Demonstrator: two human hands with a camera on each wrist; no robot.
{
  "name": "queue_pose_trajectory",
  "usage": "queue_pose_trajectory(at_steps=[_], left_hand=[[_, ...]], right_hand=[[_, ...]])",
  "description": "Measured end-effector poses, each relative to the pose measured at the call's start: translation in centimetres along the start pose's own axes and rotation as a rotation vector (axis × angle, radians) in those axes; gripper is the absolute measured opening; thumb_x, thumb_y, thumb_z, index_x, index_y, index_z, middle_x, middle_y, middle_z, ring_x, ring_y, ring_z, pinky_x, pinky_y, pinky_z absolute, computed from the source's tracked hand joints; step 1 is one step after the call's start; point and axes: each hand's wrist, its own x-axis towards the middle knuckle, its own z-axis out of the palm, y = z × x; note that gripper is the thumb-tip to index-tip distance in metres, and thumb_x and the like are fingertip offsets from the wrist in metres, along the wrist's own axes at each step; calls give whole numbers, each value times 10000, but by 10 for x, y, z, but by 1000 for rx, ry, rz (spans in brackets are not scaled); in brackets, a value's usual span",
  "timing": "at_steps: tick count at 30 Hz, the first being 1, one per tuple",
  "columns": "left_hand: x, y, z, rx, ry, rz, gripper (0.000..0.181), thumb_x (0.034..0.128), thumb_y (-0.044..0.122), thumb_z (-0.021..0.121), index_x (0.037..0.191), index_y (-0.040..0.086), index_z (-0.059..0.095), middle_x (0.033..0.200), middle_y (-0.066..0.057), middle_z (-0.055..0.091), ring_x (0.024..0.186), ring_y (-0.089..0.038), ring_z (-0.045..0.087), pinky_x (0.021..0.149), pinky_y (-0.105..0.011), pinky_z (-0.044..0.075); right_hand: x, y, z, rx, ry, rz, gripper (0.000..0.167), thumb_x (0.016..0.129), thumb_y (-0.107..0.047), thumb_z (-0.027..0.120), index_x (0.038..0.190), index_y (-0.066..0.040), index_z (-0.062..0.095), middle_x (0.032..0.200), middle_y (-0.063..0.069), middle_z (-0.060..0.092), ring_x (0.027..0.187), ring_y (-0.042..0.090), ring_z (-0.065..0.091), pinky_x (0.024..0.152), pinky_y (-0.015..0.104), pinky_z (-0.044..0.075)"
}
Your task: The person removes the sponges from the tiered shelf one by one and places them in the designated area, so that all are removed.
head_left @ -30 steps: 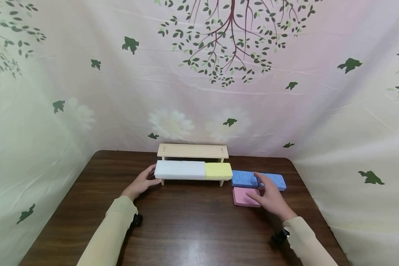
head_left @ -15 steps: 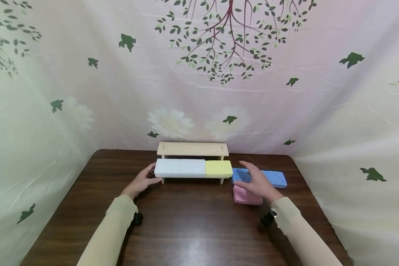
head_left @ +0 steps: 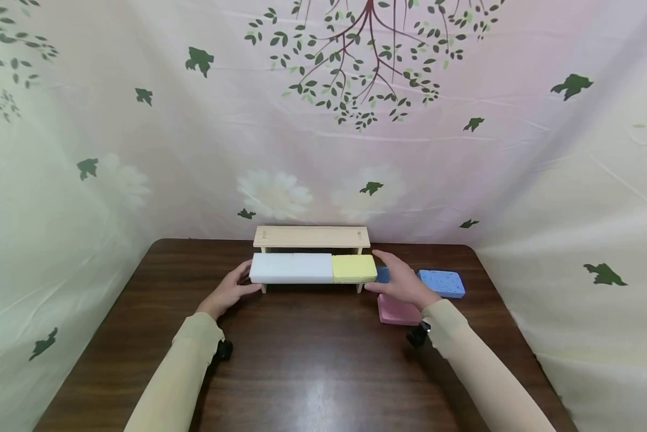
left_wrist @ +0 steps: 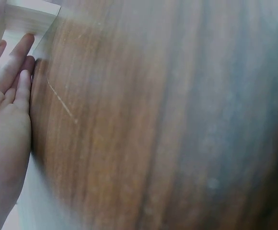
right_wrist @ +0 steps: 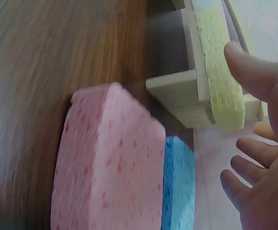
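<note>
In the head view a row of white blocks (head_left: 291, 268) and a yellow sponge (head_left: 354, 268) lies on the front step of a small wooden rack (head_left: 311, 237). My left hand (head_left: 227, 293) is at the row's left end, thumb and fingers spread around the end of the white piece. In the left wrist view its fingers reach straight toward the rack's pale wood (left_wrist: 31, 14). At the other end my right hand (head_left: 401, 282) spreads thumb and fingers about the yellow sponge's end. The right wrist view has the thumb (right_wrist: 254, 72) at the sponge's face, contact unclear.
A pink sponge (head_left: 396, 310) lies right of the rack, partly under my right hand's outline. Behind it are two blue sponges, one (head_left: 442, 283) in plain sight, the other mostly covered. A printed cloth hangs behind the brown table (head_left: 312, 360).
My right hand has moved left from above the blue and pink sponges to the yellow sponge's end. The left hand stays at the white end. The head view has tilted slightly.
</note>
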Motion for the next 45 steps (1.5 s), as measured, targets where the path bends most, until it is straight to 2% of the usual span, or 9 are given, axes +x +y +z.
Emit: queue_pose_trajectory(at_steps=[4,11,19,25,31,38,45], left_hand=[[1,0,-1,-4,0,5,875,971,294,778,1663,106,277,1669,-194,361,1565,-416,266,1259,-634,192],[4,0,-1,6,3,24,859,975,291,776,1658,97,291,1656,-205,380,1552,-422,288,1253,-639,204],[-2,1,-4,31,14,14,853,977,298,774,1660,124,294,1655,-194,384,1549,-427,288,1249,-643,209],[-2,2,-5,29,10,12,858,980,296,769,1662,113,283,1656,-197,380,1541,-423,305,1247,-642,219],[0,-2,-1,25,-5,11,862,979,311,770,1662,115,283,1665,-193,370,1555,-419,282,1251,-644,205],[0,-2,1,2,10,8,849,969,282,781,1655,126,304,1671,-183,364,1566,-414,266,1258,-635,195],[-1,-1,0,20,-2,24,858,982,288,767,1660,89,281,1672,-213,350,1560,-440,262,1248,-657,195]], right_hand=[[9,-3,2,13,-8,29,999,893,-430,850,1631,-26,312,1655,211,372,1512,413,375,1184,619,370],[16,-3,7,13,-3,9,982,901,-433,840,1620,-3,328,1638,233,392,1487,423,408,1169,609,392],[21,-6,11,16,4,34,949,896,-396,854,1607,-5,362,1624,234,413,1485,425,411,1166,604,398],[20,-4,13,24,25,49,932,888,-414,860,1594,-18,399,1602,224,449,1454,425,450,1141,609,426],[17,0,13,21,32,55,920,870,-411,878,1570,-11,435,1566,224,486,1426,434,476,1125,611,441],[15,3,11,36,79,25,888,860,-429,882,1542,-22,484,1520,193,537,1393,405,516,1120,603,452],[8,4,9,49,106,0,827,879,-357,878,1538,-38,493,1488,182,559,1369,413,540,1081,603,481]])
